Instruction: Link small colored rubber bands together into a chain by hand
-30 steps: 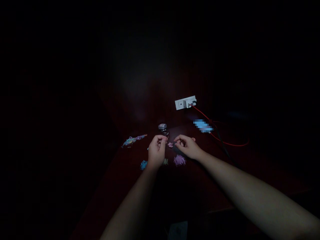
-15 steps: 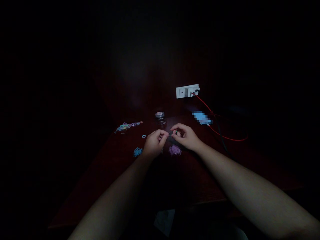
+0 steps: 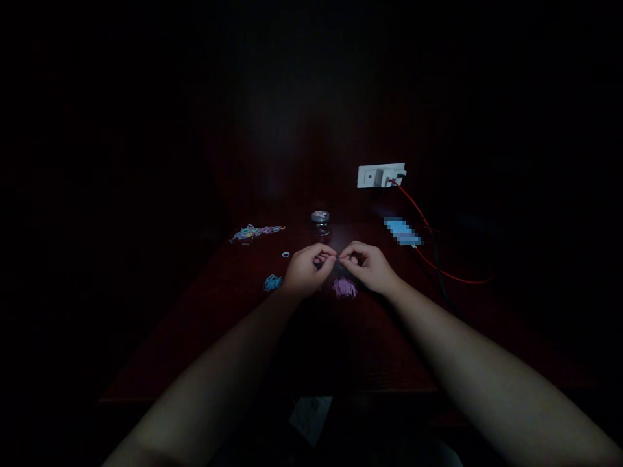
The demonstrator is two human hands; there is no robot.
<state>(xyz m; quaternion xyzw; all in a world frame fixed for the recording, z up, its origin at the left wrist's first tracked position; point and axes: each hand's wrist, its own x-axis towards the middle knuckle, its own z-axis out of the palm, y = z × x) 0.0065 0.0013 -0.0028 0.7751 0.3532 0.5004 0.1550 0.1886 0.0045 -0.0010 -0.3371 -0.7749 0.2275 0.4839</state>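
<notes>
My left hand (image 3: 311, 267) and my right hand (image 3: 367, 266) meet above the dark red table, each pinching with thumb and forefinger. Between the fingertips is something thin and small, too dim to name. Just below my right hand lies a pile of purple bands (image 3: 345, 287). A pile of blue bands (image 3: 272, 282) sits left of my left wrist, and a single light blue band (image 3: 285, 255) rests a little farther back. Mixed-colour bands (image 3: 256, 232) form a loose heap at the back left.
Behind my hands stands a small clear jar with a lid (image 3: 320, 220). A wall socket (image 3: 380, 176) holds a white plug with a red cable (image 3: 413, 202), which runs to a blurred-out blue phone-like object (image 3: 403, 231). A pale sheet (image 3: 311, 418) shows below the table's front edge (image 3: 379, 391).
The camera view has shifted, so the table items appear a little farther right. My fingertips still meet in a pinch; the green bit seen at my right fingers no longer shows.
</notes>
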